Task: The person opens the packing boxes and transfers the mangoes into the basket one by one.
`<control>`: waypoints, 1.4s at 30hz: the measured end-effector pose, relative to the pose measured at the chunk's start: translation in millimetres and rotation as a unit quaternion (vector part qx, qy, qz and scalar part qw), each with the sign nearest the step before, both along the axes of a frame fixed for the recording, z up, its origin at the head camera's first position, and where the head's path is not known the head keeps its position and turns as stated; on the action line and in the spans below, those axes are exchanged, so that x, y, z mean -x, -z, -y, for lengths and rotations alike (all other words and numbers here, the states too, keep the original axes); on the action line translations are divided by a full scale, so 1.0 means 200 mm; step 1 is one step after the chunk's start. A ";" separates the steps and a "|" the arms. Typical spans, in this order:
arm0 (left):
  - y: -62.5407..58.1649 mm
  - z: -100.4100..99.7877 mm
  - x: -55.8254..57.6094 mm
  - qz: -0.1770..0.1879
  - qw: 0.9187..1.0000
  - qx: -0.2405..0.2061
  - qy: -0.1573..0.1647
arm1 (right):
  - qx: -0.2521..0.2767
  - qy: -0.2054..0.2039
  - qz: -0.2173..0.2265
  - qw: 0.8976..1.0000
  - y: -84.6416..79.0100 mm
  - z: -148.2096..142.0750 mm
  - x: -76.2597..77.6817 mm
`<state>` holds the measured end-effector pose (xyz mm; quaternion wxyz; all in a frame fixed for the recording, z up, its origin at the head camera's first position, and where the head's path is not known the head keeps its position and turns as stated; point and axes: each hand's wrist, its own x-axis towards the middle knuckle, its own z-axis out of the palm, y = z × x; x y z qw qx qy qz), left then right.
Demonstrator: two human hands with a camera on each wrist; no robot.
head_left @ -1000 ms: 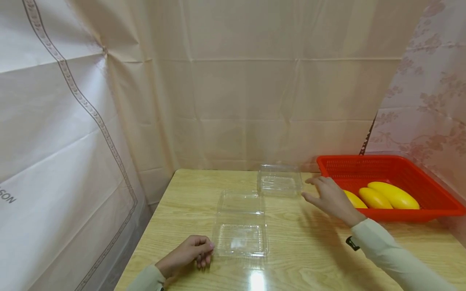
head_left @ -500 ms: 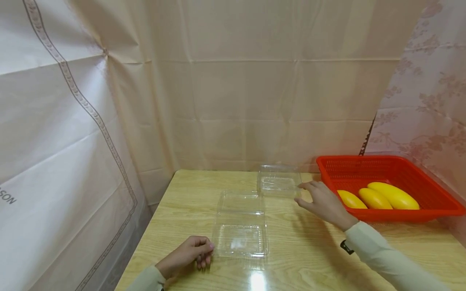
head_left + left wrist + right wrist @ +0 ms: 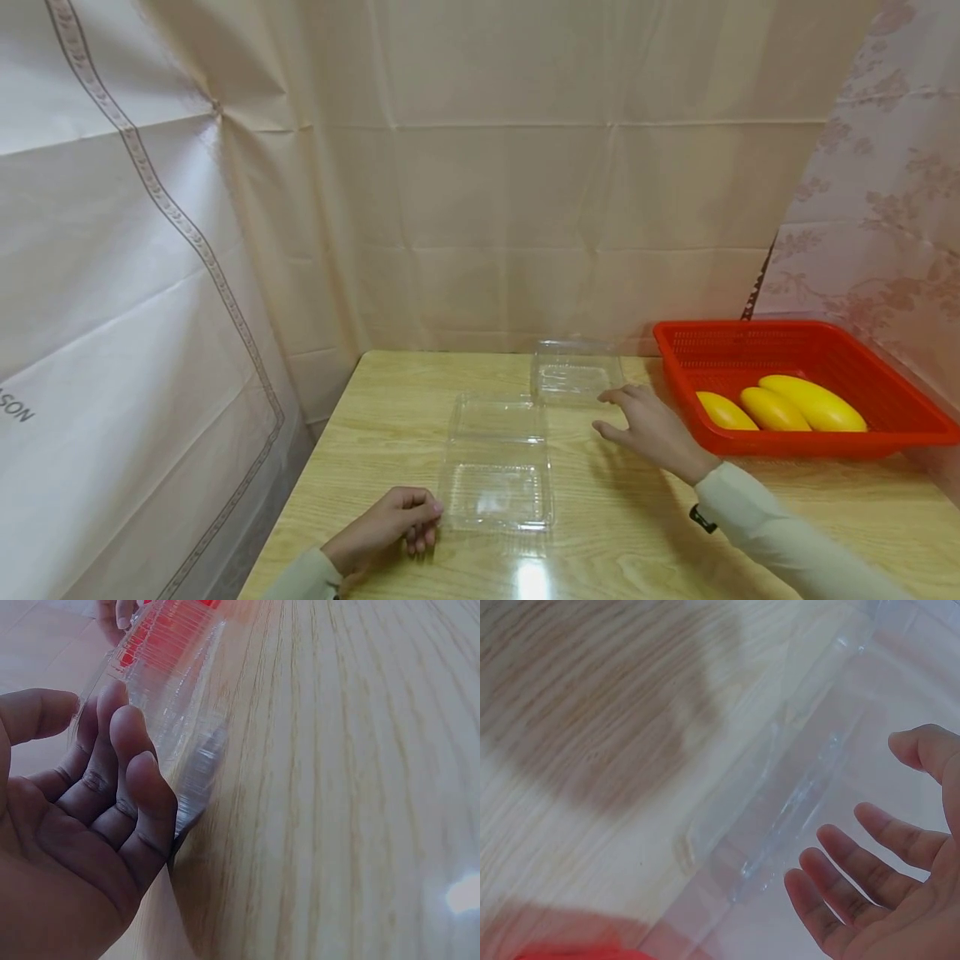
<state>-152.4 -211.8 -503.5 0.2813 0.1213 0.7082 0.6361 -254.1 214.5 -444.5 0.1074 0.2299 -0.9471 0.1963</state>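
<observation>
A clear plastic clamshell box (image 3: 497,496) lies opened out on the table, its lid part (image 3: 498,418) toward the back. At its near left corner my left hand (image 3: 390,521) pinches the rim between thumb and index finger. The left wrist view shows the other fingers (image 3: 150,791) curled loosely beside the box wall. My right hand (image 3: 654,432) hovers over the table right of the box, fingers spread and holding nothing. Just behind it stands a second clear plastic box (image 3: 573,379). That second box also shows in the right wrist view, beyond the fingertips (image 3: 802,885).
A red plastic basket (image 3: 795,443) stands at the right with yellow mangoes (image 3: 810,402) in it. Wood-grain table (image 3: 600,542) lies under everything. Cloth curtains (image 3: 495,208) hang behind and at both sides.
My right hand has moved left, away from the basket, and slightly nearer to me, uncovering more of the leftmost mango. The left hand and both clear boxes have stayed put.
</observation>
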 end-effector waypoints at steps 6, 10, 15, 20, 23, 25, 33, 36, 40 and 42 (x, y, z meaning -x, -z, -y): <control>0.01 0.00 0.00 -0.002 1.000 -0.001 0.000 | -0.003 -0.019 -0.021 1.000 0.03 0.04 0.00; 0.02 0.00 0.00 -0.004 1.000 -0.001 -0.002 | -0.001 -0.032 -0.023 0.999 0.05 0.06 0.00; 0.03 0.01 0.00 -0.008 1.000 -0.004 0.002 | 0.005 -0.030 -0.018 0.999 0.08 0.10 -0.01; 0.03 0.01 0.00 -0.012 1.000 -0.005 0.007 | 0.011 -0.025 0.000 1.000 0.11 0.12 -0.01; 0.03 0.01 -0.01 -0.013 1.000 -0.003 0.006 | 0.019 -0.027 0.031 0.999 0.12 0.14 0.00; 0.02 0.01 -0.01 -0.011 1.000 -0.002 0.005 | 0.027 -0.029 0.054 0.998 0.12 0.16 0.00; 0.01 0.01 -0.01 -0.010 1.000 0.009 -0.006 | 0.035 -0.044 0.082 0.995 0.17 0.19 0.01; 0.01 0.01 -0.01 -0.012 1.000 0.012 -0.004 | 0.045 -0.043 0.098 0.993 0.19 0.19 0.01; 0.01 0.01 0.00 -0.012 1.000 0.015 -0.001 | 0.057 -0.048 0.110 0.991 0.21 0.20 0.02; 0.01 0.01 0.00 -0.011 1.000 0.014 0.000 | 0.065 -0.052 0.115 0.990 0.22 0.21 0.02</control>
